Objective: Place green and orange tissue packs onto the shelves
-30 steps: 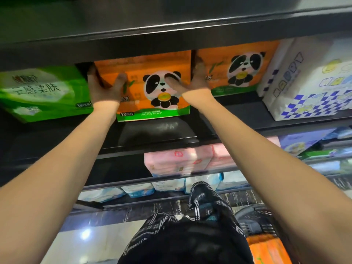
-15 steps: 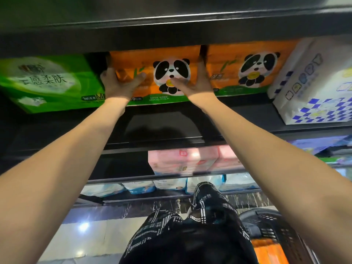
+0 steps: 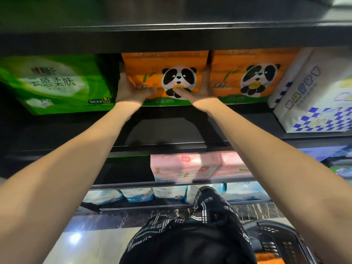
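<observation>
Orange panda tissue pack (image 3: pixel 167 73), tilted forward a second ago, now sits upright and deeper on the shelf (image 3: pixel 171 130), left hand (image 3: pixel 129 88) and right hand (image 3: pixel 200 90) gripping its sides.

A shop aisle is shown: dark metal shelves (image 3: pixel 171 147) are stacked in tiers and filled with rows of packaged tissue, orange panda packs (image 3: pixel 247 77) beside a green pack (image 3: pixel 57 82), pink packs (image 3: pixel 184 166) below, and a black shopping basket (image 3: pixel 276 239) is set on the polished floor
</observation>
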A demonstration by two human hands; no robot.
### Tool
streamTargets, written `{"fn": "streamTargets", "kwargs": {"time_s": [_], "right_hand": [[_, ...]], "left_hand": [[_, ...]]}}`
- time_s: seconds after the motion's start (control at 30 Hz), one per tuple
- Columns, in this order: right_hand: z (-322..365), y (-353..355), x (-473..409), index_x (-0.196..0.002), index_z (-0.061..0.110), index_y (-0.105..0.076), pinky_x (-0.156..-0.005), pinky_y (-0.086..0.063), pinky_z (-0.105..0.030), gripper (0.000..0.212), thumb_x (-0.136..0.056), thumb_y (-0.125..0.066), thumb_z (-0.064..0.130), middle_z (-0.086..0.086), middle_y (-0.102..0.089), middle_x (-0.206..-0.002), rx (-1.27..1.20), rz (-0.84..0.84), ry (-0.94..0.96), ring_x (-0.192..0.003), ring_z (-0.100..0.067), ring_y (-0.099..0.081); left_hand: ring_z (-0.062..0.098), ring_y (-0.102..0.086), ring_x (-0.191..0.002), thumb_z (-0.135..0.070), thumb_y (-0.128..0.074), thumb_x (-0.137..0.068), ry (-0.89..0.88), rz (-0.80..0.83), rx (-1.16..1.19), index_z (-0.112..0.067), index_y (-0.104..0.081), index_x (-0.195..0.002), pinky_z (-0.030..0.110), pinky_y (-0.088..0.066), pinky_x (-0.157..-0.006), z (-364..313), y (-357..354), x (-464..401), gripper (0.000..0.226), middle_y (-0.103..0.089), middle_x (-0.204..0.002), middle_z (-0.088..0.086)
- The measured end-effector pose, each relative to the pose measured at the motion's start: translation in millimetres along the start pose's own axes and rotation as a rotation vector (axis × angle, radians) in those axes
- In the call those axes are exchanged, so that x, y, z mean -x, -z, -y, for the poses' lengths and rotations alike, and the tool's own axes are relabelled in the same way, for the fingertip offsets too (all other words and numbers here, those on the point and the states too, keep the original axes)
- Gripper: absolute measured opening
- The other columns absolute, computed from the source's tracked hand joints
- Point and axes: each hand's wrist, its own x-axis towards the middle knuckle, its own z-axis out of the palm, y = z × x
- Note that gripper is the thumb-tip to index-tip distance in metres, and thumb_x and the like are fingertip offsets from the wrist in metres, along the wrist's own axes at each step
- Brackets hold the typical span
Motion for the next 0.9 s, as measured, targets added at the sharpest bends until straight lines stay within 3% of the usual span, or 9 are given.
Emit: {"fn": "streamTargets", "kwargs": {"time_s": [0.2,0.33,0.43,0.53,0.6,0.67,0.7,0.8,0.9], "right_hand": [[9.5,12.5,0.4,-0.163,0.022,-0.007,-0.123,-0.027,-0.048,0.110,-0.084,-0.067,0.070,-0.006,-0.021,-0.169,0.086,0.063,-0.140,-0.152,-0.033,-0.026],[19.1,29.9,0.0,-0.164,0.018,-0.012,-0.123,-0.023,-0.055,0.123,-0.073,-0.047,0.094,-0.012,-0.022,-0.168,0.244,0.247,-0.348,-0.150,-0.037,-0.029],[33.2,50.6,17.3,-0.162,0.009,-0.016,-0.126,-0.016,-0.051,0.096,-0.096,-0.025,0.078,-0.016,-0.021,-0.168,0.476,0.330,-0.361,-0.153,-0.035,-0.025],[50.1,71.8,53.5,-0.158,0.008,-0.032,-0.125,-0.020,-0.049,0.082,-0.103,-0.019,0.067,-0.016,-0.032,-0.164,0.733,0.297,-0.253,-0.151,-0.034,-0.031],[57.7,83.4,79.8,-0.133,0.008,-0.061,-0.109,-0.040,-0.044,0.067,-0.106,-0.027,0.059,-0.017,-0.062,-0.136,0.840,0.163,-0.091,-0.131,-0.035,-0.055],[63.4,93.8,110.2,-0.098,0.013,-0.065,-0.092,-0.047,-0.041,0.057,-0.103,-0.036,0.061,-0.010,-0.067,-0.098,0.844,0.002,0.025,-0.106,-0.032,-0.067],[64.3,98.0,124.1,-0.098,0.014,-0.064,-0.093,-0.047,-0.043,0.057,-0.101,-0.037,0.064,-0.010,-0.067,-0.097,0.853,-0.061,0.061,-0.105,-0.033,-0.066],[55.9,104.8,158.6,-0.143,0.019,-0.052,-0.117,-0.031,-0.056,0.068,-0.098,-0.037,0.067,-0.014,-0.053,-0.146,0.874,-0.061,0.068,-0.139,-0.041,-0.043],[45.3,111.8,201.5,-0.157,0.022,-0.037,-0.123,-0.017,-0.058,0.073,-0.098,-0.037,0.066,-0.010,-0.032,-0.165,0.818,-0.051,0.049,-0.153,-0.041,-0.022]], "left_hand": [[0.026,-0.050,-0.135,-0.064,-0.086,-0.056,0.056,0.196,-0.149,-0.029,-0.037,-0.148,0.051,-0.040,-0.115,-24.8,1.5,-2.2,0.111,-0.049,-0.150,0.004],[0.027,-0.055,-0.131,-0.077,-0.082,-0.059,0.121,0.281,-0.315,-0.035,-0.049,-0.146,0.043,-0.043,-0.108,-33.1,13.5,-10.0,0.103,-0.057,-0.145,-0.001],[0.044,-0.039,-0.143,-0.095,-0.062,-0.051,0.181,0.248,-0.529,-0.031,-0.034,-0.156,0.057,-0.035,-0.117,-40.1,17.6,-10.1,0.127,-0.040,-0.160,0.012],[0.049,-0.037,-0.143,-0.090,-0.043,-0.061,0.182,0.240,-0.754,-0.018,-0.034,-0.155,0.060,-0.032,-0.117,-61.7,29.8,17.6,0.119,-0.034,-0.160,0.021],[0.046,-0.044,-0.138,-0.079,-0.040,-0.079,0.175,0.277,-0.851,-0.015,-0.047,-0.147,0.060,-0.034,-0.115,-90.0,40.3,50.6,0.094,-0.044,-0.154,0.021],[0.041,-0.051,-0.133,-0.067,-0.036,-0.097,0.096,0.314,-0.991,-0.015,-0.057,-0.138,0.057,-0.033,-0.114,-120.8,50.6,82.3,0.069,-0.055,-0.145,0.016],[0.040,-0.056,-0.127,-0.063,-0.036,-0.101,0.018,0.304,-1.037,-0.015,-0.063,-0.130,0.058,-0.034,-0.112,-134.3,55.5,98.4,0.061,-0.062,-0.136,0.015],[0.045,-0.061,-0.114,-0.059,-0.045,-0.099,-0.222,0.210,-1.053,-0.015,-0.064,-0.119,0.069,-0.035,-0.106,-158.6,61.0,134.6,0.052,-0.067,-0.116,0.017],[0.047,-0.045,-0.134,-0.060,-0.049,-0.097,-0.325,0.248,-1.019,-0.022,-0.054,-0.140,0.073,-0.028,-0.109,-163.4,52.6,166.6,0.058,-0.054,-0.140,0.017]]}}
